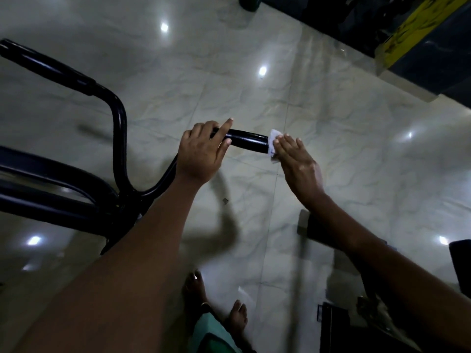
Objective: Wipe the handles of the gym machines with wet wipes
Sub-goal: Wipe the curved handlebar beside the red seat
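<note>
while left hand (201, 154) grips handle (248, 141), right hand (295, 161) fingers flat on wet wipe (274, 138) at tip

A single wide-angle view from the person's head looks steeply down and forward, close over both outstretched forearms. It faces the glossy pale marble-tiled floor (254, 72) directly (straight lines bow near the edges). The black tubular metal handlebar frame (119, 118) fills the left side; the person's bare feet (237, 317) appear at the bottom edge.
</note>
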Tool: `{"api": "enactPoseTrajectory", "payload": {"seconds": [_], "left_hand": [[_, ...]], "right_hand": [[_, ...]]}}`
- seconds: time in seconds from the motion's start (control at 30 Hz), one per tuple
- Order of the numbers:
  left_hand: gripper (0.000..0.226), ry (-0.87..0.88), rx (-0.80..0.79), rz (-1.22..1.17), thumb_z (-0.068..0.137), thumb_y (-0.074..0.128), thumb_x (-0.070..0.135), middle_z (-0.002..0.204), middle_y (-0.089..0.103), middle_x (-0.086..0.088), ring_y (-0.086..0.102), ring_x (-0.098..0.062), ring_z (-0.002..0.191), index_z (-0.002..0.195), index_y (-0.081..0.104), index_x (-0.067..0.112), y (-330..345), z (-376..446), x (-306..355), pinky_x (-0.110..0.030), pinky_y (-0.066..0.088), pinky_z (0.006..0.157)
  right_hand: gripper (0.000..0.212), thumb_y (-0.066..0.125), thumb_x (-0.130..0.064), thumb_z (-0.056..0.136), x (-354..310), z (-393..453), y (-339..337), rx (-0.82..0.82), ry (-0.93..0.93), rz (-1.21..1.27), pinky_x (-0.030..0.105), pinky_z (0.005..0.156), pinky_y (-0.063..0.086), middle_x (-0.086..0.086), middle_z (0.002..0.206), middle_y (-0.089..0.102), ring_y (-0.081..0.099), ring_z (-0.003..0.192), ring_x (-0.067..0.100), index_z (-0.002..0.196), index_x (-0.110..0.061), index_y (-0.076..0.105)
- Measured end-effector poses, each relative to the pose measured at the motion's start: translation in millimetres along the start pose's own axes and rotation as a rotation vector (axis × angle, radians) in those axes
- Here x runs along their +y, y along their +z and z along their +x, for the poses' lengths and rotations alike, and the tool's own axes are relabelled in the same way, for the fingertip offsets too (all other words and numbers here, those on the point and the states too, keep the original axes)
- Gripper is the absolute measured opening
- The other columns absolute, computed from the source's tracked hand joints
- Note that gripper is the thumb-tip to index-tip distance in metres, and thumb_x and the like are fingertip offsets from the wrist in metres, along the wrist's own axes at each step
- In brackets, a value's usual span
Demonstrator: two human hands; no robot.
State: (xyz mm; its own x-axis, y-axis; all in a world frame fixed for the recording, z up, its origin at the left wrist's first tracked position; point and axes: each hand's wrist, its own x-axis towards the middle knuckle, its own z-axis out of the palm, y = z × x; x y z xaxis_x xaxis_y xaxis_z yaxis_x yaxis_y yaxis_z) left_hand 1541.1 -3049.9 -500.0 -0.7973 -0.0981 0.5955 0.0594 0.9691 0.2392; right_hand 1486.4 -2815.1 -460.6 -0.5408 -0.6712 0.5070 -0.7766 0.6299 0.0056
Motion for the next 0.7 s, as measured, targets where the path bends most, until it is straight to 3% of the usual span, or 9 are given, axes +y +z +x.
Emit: {"api": "enactPoseTrajectory", "payload": {"seconds": [0.1, 0.33, 0.53, 0.7], "left_hand": [[0.041, -0.002, -0.004, -0.004, 0.098, 0.038, 0.035, 0.105, 0.062, -0.004, 0.057, -0.026, 0.086, 0.134, 0.053, 0.02, 0, -1, -1, -0.032, 0.039, 0.067], [0.04, 0.01, 0.012, 0.004, 0.098, 0.04, 0.034, 0.102, 0.063, -0.004, 0.057, -0.027, 0.083, 0.132, 0.054, 0.02, 0, 0, -3, -0.031, 0.038, 0.064], [0.041, -0.023, -0.027, -0.009, 0.098, 0.036, 0.036, 0.104, 0.062, -0.004, 0.057, -0.026, 0.085, 0.129, 0.056, 0.018, -1, 0, -2, -0.033, 0.04, 0.067], [0.04, -0.01, -0.021, -0.005, 0.097, 0.038, 0.036, 0.103, 0.063, -0.005, 0.058, -0.027, 0.084, 0.127, 0.058, 0.017, -1, 0, -2, -0.032, 0.04, 0.066]], "right_hand": [[0.035, 0.057, 0.01, 0.086, 10, -8, -4, 0.002, -0.003, 0.01, 0.037, 0.11, 0.032, 0.018, 0.125, 0.059, 0.054, 0.119, 0.028, 0.12, 0.004, 0.059], [0.038, 0.059, 0.01, 0.083, -11, 20, 8, -0.047, -0.21, 0.0, 0.043, 0.106, 0.036, 0.02, 0.127, 0.057, 0.054, 0.119, 0.032, 0.121, 0.004, 0.059], [0.037, 0.062, 0.009, 0.084, 5, 6, 1, 0.02, -0.171, -0.031, 0.044, 0.107, 0.036, 0.019, 0.126, 0.058, 0.055, 0.119, 0.029, 0.121, 0.004, 0.059], [0.036, 0.062, 0.006, 0.084, -17, 28, 16, -0.023, -0.201, -0.033, 0.041, 0.107, 0.035, 0.02, 0.126, 0.058, 0.056, 0.118, 0.031, 0.12, 0.004, 0.06]]}}
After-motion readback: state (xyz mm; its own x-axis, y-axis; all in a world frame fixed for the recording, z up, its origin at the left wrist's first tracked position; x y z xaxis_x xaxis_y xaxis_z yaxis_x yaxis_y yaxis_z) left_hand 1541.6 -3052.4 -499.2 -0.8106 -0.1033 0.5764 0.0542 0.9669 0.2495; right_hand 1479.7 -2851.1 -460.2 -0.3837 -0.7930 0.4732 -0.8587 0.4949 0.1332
